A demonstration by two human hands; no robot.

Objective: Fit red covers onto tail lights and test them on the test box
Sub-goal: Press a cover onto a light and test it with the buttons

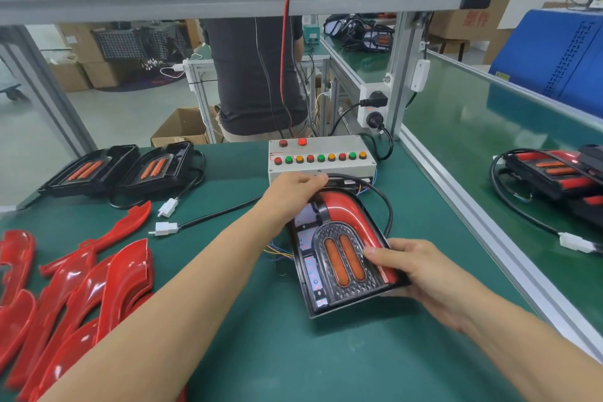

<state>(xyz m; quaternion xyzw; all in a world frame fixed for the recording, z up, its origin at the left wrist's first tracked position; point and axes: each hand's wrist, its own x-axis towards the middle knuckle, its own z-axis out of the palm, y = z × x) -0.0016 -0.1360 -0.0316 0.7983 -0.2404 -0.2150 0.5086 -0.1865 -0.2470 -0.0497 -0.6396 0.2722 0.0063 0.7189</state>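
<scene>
Cardboard box (470, 18), red characters "塑件"

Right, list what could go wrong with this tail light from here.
1. The tail light is propped up by the right hand at its near corner; it may slip onto the bench.
2. The left hand lies over its far end beside the test box; a stray knuckle might hit a button.
3. Its black cable loops tight behind it, so lifting further could strain the connection.
</scene>
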